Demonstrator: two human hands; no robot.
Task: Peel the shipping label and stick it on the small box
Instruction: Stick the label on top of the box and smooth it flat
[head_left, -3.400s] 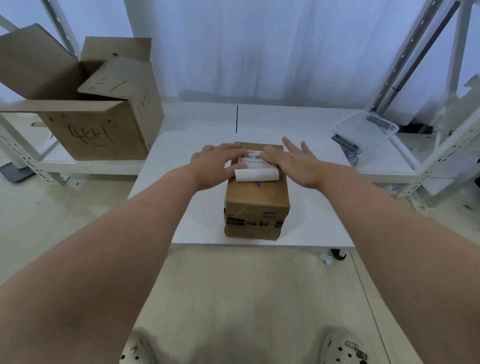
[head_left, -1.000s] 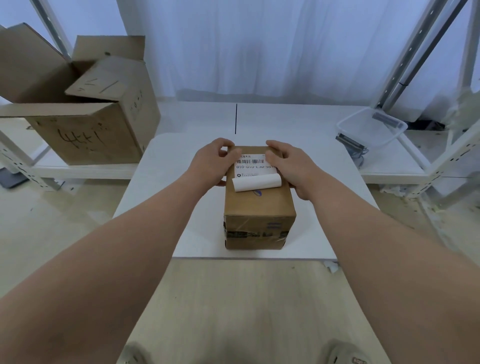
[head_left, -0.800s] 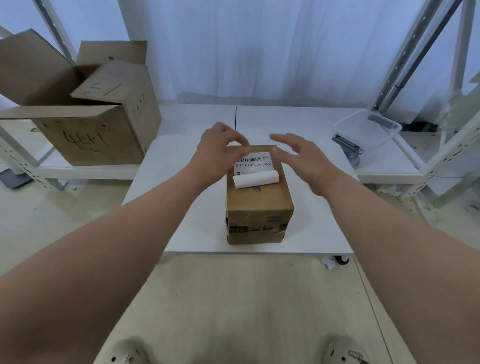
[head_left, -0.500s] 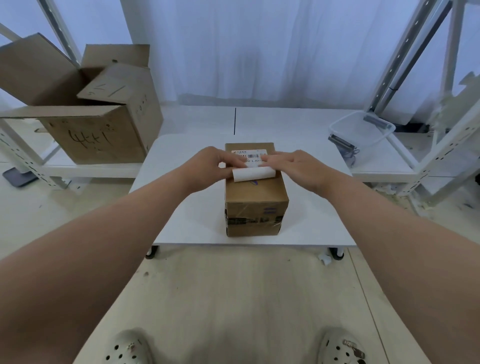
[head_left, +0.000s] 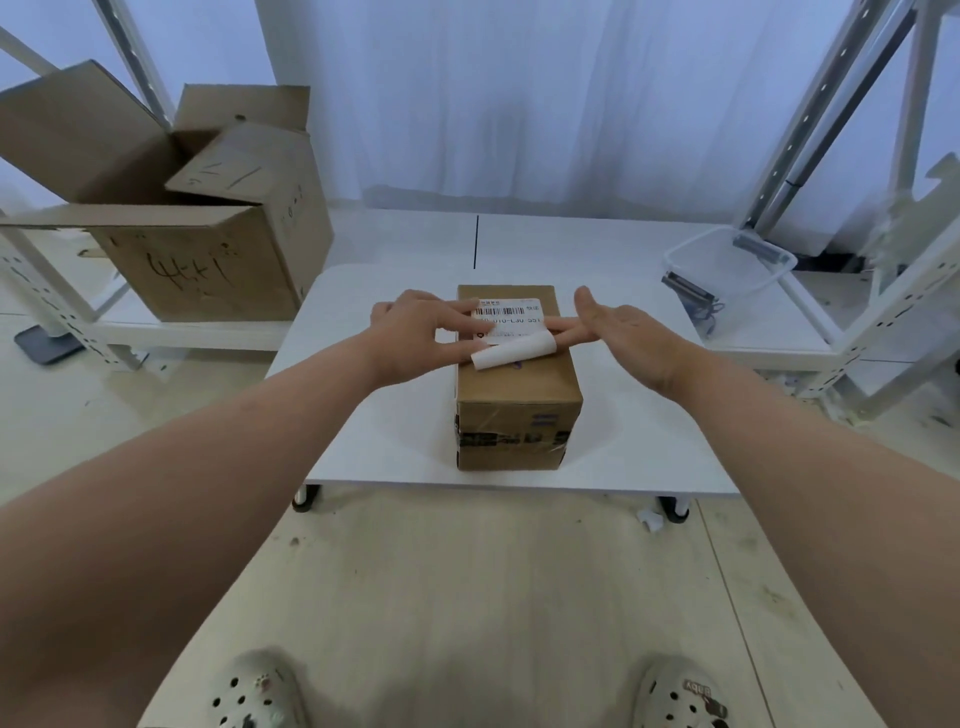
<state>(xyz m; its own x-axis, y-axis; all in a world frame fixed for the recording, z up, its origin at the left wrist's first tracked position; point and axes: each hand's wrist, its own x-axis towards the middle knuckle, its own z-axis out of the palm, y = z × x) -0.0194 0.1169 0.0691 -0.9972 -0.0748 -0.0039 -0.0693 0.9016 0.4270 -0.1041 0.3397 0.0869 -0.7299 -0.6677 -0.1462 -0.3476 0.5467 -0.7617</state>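
Under both hands' flat, spread fingers (head_left: 465, 328) the shipping label (head_left: 509, 318) lies pressed onto the small box (head_left: 517, 384) — bonding it — while its near edge curls loose.

Two cardboard boxes: a small box (head_left: 517, 384) under the fingers, and a large open box (head_left: 208, 249) well to their left. One label (head_left: 511, 325) under the fingertips, one table (head_left: 363, 415), one clear tub (head_left: 727, 270) far to their right. Two hands, left hand (head_left: 415, 338) and right hand (head_left: 623, 338), and two clogs, one (head_left: 249, 691) and the other (head_left: 680, 696).
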